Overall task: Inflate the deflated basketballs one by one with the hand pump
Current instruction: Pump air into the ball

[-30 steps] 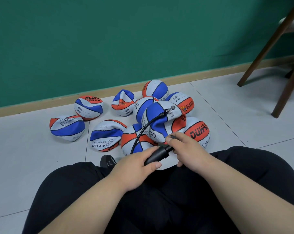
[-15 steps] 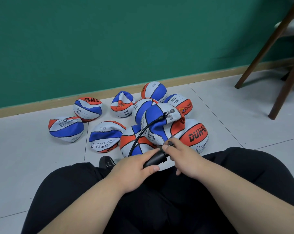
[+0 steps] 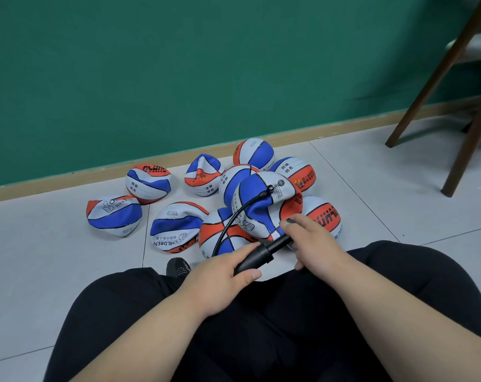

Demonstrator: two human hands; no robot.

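My left hand (image 3: 222, 274) curls round the hand pump (image 3: 257, 257) barrel and my right hand (image 3: 312, 244) grips its handle, its hose (image 3: 234, 216) plugged into the crumpled basketball (image 3: 261, 210) lying atop the other balls (image 3: 114, 216) on the floor (image 3: 54, 257), so I judge inflation barely begun, with the rest yet to do.

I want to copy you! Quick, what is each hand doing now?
Left hand: grips the black plastic hand pump by its barrel.
Right hand: grips that pump's handle end.

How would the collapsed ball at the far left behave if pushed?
The far-left ball is caved in, resting on a flat side, so it would probably slide, not roll. Its creased skin looks floppy, probably light.
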